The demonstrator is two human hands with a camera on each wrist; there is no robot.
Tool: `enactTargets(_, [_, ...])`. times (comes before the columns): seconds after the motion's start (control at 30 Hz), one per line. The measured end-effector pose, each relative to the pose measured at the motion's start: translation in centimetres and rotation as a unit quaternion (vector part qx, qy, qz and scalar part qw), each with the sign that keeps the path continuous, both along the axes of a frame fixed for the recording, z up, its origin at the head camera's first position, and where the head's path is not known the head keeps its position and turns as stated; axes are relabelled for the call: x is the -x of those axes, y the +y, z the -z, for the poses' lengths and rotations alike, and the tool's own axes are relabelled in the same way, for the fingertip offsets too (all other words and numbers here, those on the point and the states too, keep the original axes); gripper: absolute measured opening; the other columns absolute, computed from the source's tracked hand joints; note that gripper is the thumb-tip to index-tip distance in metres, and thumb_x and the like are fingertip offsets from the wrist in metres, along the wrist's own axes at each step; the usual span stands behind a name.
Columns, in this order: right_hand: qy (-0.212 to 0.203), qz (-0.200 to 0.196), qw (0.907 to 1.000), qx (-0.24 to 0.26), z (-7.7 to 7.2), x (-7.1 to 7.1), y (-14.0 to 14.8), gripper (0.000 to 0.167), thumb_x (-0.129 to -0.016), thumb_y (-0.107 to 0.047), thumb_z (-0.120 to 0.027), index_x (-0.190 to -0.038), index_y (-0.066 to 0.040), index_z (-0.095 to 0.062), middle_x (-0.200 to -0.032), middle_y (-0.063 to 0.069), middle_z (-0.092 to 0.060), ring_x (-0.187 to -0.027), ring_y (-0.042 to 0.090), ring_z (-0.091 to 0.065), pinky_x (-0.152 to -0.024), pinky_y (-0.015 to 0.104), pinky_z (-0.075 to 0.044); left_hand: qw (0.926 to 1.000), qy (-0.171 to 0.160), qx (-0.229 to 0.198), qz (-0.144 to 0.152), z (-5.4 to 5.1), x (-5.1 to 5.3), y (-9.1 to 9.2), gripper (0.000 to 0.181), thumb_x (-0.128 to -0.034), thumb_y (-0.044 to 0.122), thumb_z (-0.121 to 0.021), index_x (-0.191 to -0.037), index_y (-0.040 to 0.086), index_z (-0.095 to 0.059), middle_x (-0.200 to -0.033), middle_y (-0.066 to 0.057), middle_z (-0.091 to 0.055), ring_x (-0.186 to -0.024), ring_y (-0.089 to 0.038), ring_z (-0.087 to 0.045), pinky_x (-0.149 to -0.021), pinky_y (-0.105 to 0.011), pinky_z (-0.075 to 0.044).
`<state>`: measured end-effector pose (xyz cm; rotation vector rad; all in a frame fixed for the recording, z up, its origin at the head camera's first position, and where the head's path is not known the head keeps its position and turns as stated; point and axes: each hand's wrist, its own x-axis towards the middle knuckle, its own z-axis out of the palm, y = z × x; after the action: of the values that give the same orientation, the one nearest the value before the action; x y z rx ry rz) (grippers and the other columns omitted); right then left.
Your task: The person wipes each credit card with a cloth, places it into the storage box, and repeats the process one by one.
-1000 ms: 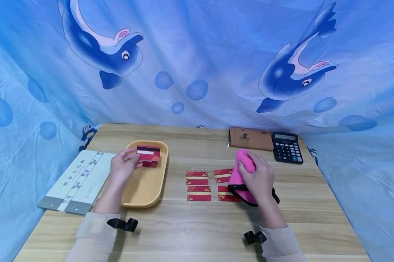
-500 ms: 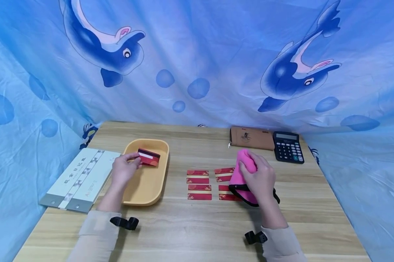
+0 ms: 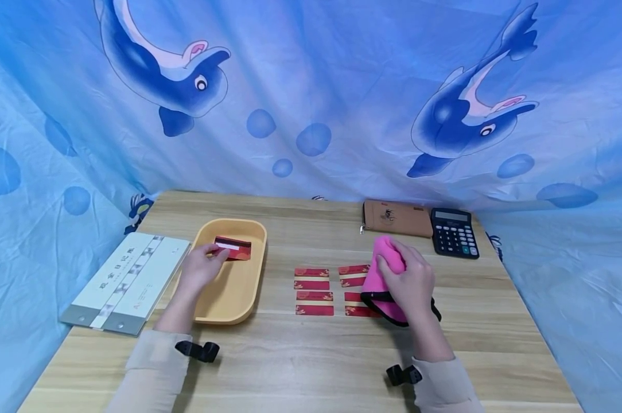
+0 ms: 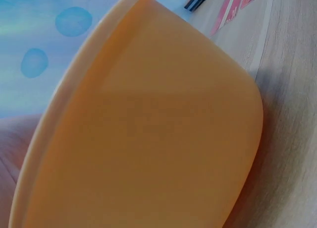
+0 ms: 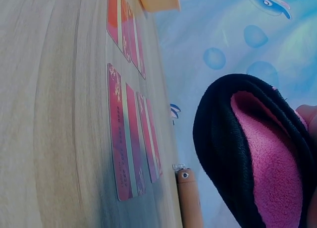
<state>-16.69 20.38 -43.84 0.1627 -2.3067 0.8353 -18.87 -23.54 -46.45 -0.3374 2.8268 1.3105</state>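
Observation:
My left hand (image 3: 203,268) is over the left side of a yellow plastic tray (image 3: 259,269) and pinches a red bank card (image 3: 241,250) inside it. The card shows a dark stripe and a white strip; my thumb covers its left end. In the left wrist view the tray's outer wall (image 4: 163,119) hides the card and most of the hand. My right hand (image 3: 411,281) grips a pink fleece pouch (image 3: 375,278) with black trim. Its mouth (image 5: 270,153) gapes in the right wrist view. The pouch partly covers one red card (image 3: 360,304) from the head view.
Several red cards (image 3: 314,303) lie in two rows between tray and pouch. A brown zip wallet (image 3: 399,219) and a black calculator (image 3: 454,234) lie at the back right. A white and grey ledger (image 3: 130,281) lies left of the tray. A blue curtain (image 3: 311,86) hangs behind the table.
The card in my left hand has dropped from a raised, camera-facing pose to a flatter one in the tray. My left hand has shifted slightly right. The right hand and pouch have stayed put.

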Motion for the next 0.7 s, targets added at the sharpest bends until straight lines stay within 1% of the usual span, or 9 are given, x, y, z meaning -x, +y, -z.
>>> enactTargets(0.1, [0.001, 0.001, 1.0000, 0.001, 0.0, 0.0, 0.0, 0.048, -0.080, -0.023, -0.087, -0.123, -0.006, -0.073, -0.112, 0.017, -0.073, -0.098, 0.035, -0.071, -0.076, 0.051, -0.058, 0.9998, -0.015, 0.012, 0.006, -0.2, 0.0, 0.0, 0.065, -0.1023, 0.035, -0.057, -0.142, -0.015, -0.045, -0.144, -0.037, -0.046, -0.132, -0.051, -0.045, -0.111, -0.057, -0.039])
enactTargets(0.23, [-0.005, 0.003, 1.0000, 0.002, -0.1, 0.0, 0.1, 0.048, -0.081, -0.024, -0.086, -0.124, -0.005, -0.072, -0.113, 0.017, -0.073, -0.100, 0.035, -0.071, -0.079, 0.051, -0.059, 0.9989, -0.035, 0.028, 0.013, -0.7, -0.1, 0.1, 0.070, -0.1033, 0.039, -0.053, -0.146, -0.014, -0.038, -0.149, -0.038, -0.037, -0.139, -0.053, -0.034, -0.117, -0.059, -0.030])
enactTargets(0.3, [-0.008, 0.004, 0.9999, 0.004, -0.2, 0.0, 0.1, 0.048, -0.081, -0.024, -0.086, -0.124, -0.006, -0.072, -0.113, 0.017, -0.073, -0.100, 0.035, -0.071, -0.079, 0.051, -0.059, 0.9984, -0.040, 0.036, 0.017, -1.1, -0.2, 0.3, 0.071, -0.1036, 0.040, -0.052, -0.148, -0.014, -0.035, -0.150, -0.038, -0.035, -0.139, -0.054, -0.032, -0.118, -0.060, -0.028])
enactTargets(0.37, [-0.010, 0.006, 0.9999, 0.007, -0.2, -0.1, 0.2, 0.048, -0.081, -0.024, -0.086, -0.124, -0.006, -0.072, -0.113, 0.017, -0.073, -0.100, 0.035, -0.070, -0.079, 0.051, -0.059, 0.9979, -0.038, 0.047, 0.022, -1.5, -0.3, 0.5, 0.072, -0.1040, 0.039, -0.051, -0.148, -0.014, -0.034, -0.150, -0.038, -0.036, -0.139, -0.054, -0.033, -0.117, -0.060, -0.029])
enactTargets(0.47, [-0.011, 0.013, 0.9998, 0.008, -0.2, 0.0, 0.5, 0.048, -0.082, -0.024, -0.086, -0.123, -0.006, -0.072, -0.112, 0.017, -0.073, -0.098, 0.034, -0.070, -0.077, 0.050, -0.059, 0.9978, -0.014, 0.059, 0.029, -2.2, -0.5, 1.2, 0.069, -0.1043, 0.038, -0.051, -0.148, -0.013, -0.036, -0.147, -0.036, -0.041, -0.135, -0.052, -0.041, -0.114, -0.060, -0.034])
enactTargets(0.57, [-0.014, 0.019, 0.9997, 0.008, -0.2, 0.0, 0.8, 0.047, -0.083, -0.025, -0.085, -0.124, -0.007, -0.072, -0.112, 0.016, -0.073, -0.097, 0.034, -0.070, -0.076, 0.049, -0.059, 0.9981, 0.028, 0.044, 0.031, -2.8, -0.6, 2.2, 0.063, -0.1041, 0.036, -0.054, -0.146, -0.010, -0.042, -0.140, -0.032, -0.052, -0.127, -0.048, -0.053, -0.107, -0.058, -0.044])
enactTargets(0.63, [-0.016, 0.020, 0.9996, 0.008, -0.2, 0.0, 0.9, 0.047, -0.083, -0.025, -0.085, -0.124, -0.007, -0.072, -0.113, 0.016, -0.073, -0.098, 0.034, -0.070, -0.076, 0.049, -0.058, 0.9978, 0.060, 0.004, 0.029, -3.2, -0.7, 3.2, 0.058, -0.1033, 0.034, -0.057, -0.144, -0.006, -0.048, -0.135, -0.029, -0.058, -0.122, -0.043, -0.059, -0.102, -0.053, -0.050])
enactTargets(0.7, [-0.017, 0.020, 0.9996, 0.009, -0.2, 0.0, 1.1, 0.048, -0.083, -0.024, -0.085, -0.125, -0.007, -0.072, -0.113, 0.016, -0.073, -0.098, 0.034, -0.070, -0.076, 0.049, -0.058, 0.9943, 0.093, -0.041, 0.031, -3.5, -0.7, 4.3, 0.052, -0.1022, 0.031, -0.061, -0.140, -0.004, -0.053, -0.131, -0.026, -0.063, -0.116, -0.039, -0.064, -0.097, -0.048, -0.055])
